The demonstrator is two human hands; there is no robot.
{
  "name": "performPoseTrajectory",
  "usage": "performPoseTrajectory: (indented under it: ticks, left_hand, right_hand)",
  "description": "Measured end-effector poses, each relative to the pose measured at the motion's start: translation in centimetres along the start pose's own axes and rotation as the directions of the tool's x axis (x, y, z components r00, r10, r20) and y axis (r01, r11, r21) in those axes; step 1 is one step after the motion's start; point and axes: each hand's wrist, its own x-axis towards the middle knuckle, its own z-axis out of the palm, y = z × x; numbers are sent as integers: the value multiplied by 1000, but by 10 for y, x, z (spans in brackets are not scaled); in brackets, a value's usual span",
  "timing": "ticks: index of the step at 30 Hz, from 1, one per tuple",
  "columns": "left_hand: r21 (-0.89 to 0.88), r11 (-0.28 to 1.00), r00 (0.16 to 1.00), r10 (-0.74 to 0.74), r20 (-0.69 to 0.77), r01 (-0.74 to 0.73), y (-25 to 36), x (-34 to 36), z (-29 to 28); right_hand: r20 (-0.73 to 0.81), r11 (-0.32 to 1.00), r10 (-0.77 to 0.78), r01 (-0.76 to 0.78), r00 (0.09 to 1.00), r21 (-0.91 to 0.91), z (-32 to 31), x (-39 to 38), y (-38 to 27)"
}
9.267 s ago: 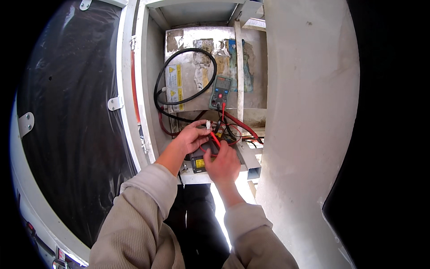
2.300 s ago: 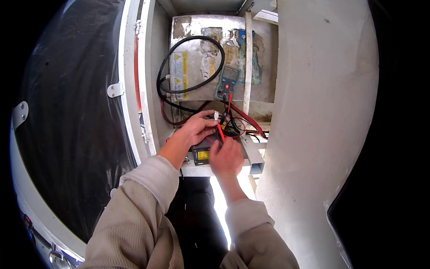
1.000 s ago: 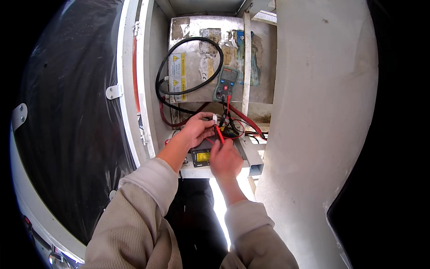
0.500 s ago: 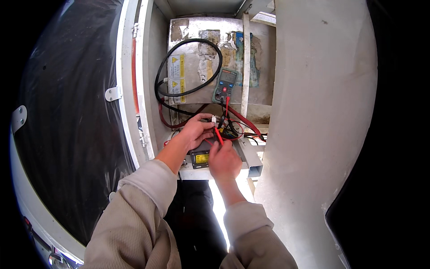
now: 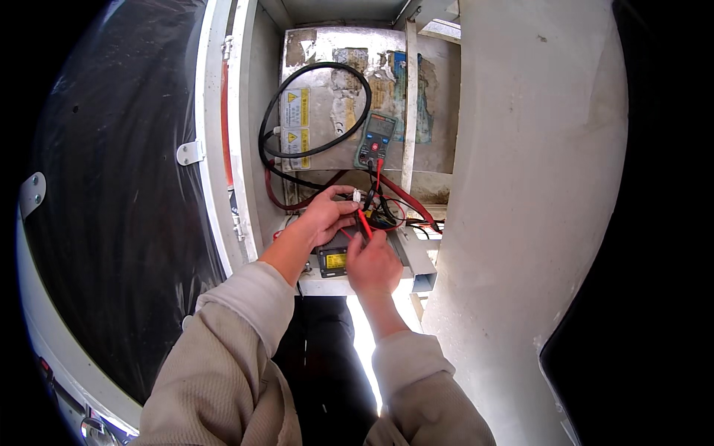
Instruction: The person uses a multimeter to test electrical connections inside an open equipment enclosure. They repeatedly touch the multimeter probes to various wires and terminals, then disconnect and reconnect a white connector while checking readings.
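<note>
My left hand [image 5: 326, 218] is closed on a small white connector [image 5: 357, 196], fingertips pinching it above the dark box. My right hand [image 5: 374, 264] grips the test probes, a red one [image 5: 366, 225] and a black one beside it, with their tips at the connector. A grey-green multimeter [image 5: 375, 141] rests on the metal box [image 5: 435, 104], with red and black leads plugged into its lower end. Under my hands lies a dark grey box with a yellow label [image 5: 335, 261], among tangled red and black wires [image 5: 396, 213].
A looped black cable [image 5: 320, 65] and thick red cable [image 5: 413, 202] lie in the white framed compartment [image 5: 242, 111]. A dark film-covered panel [image 5: 111, 186] stands left, a pale panel [image 5: 528, 163] right. A square tube end [image 5: 424, 282] juts out near my right hand.
Since the oldest frame the scene has shifted slightly up and rightward in view. Both hands keep their grips on the connector and probes, with only slight movement.
</note>
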Motion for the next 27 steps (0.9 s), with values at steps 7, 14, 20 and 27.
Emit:
performPoseTrajectory:
  ticks: [7, 14, 20, 27]
  left_hand:
    - [-6, 1000, 1000, -24, 16, 24, 2, -4, 2]
    - [-12, 1000, 999, 0, 33, 0, 2, -3, 1]
    - [-22, 1000, 999, 5, 42, -4, -1, 1, -1]
    - [-41, 999, 1000, 0, 20, 1, 3, -5, 2]
  right_hand:
    - [-11, 1000, -10, 10, 1000, -10, -1, 0, 1]
    - [-47, 1000, -23, 22, 999, -10, 3, -2, 0]
    - [-40, 1000, -13, 13, 999, 0, 1, -1, 1]
    - [192, 995, 84, -94, 978, 43, -14, 2, -7]
